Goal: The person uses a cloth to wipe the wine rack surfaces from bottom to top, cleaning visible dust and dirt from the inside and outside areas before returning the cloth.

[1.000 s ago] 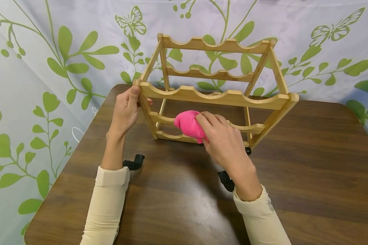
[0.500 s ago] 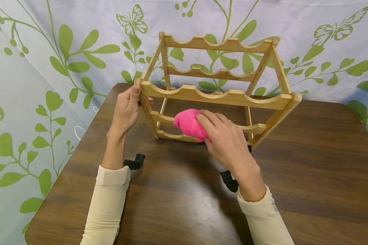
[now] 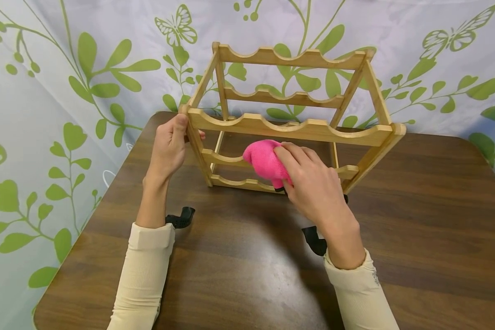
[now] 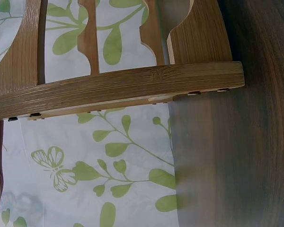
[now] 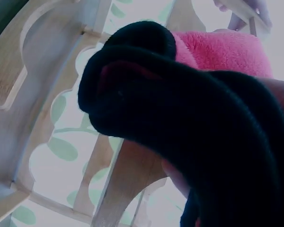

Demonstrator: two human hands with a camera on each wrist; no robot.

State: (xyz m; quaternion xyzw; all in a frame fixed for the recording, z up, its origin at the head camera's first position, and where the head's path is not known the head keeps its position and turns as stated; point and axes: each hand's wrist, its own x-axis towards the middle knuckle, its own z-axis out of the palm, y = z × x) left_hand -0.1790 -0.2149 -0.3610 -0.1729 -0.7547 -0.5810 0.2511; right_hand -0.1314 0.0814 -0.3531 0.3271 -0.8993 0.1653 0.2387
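Note:
A light wooden rack (image 3: 288, 128) with scalloped rails stands on the table, seen whole in the head view. My left hand (image 3: 168, 145) grips its near left upright, thumb in front near the top corner. In the left wrist view an upright (image 4: 132, 87) of the rack crosses the picture. My right hand (image 3: 313, 183) holds a bunched pink cloth (image 3: 266, 159) in front of the rack's lower rails. Up close in the right wrist view, the cloth (image 5: 222, 52) shows a fluffy pink face and a dark underside or edging. Whether it touches a rail I cannot tell.
The brown wooden table (image 3: 231, 266) has a rounded left edge. Behind it hangs a pale curtain (image 3: 119, 27) printed with green leaves and butterflies. Black wrist-camera mounts (image 3: 181, 217) show beside both wrists.
The right hand has moved a little to the right with the pink cloth, along the front of the rack. My left hand keeps its grip on the upright.

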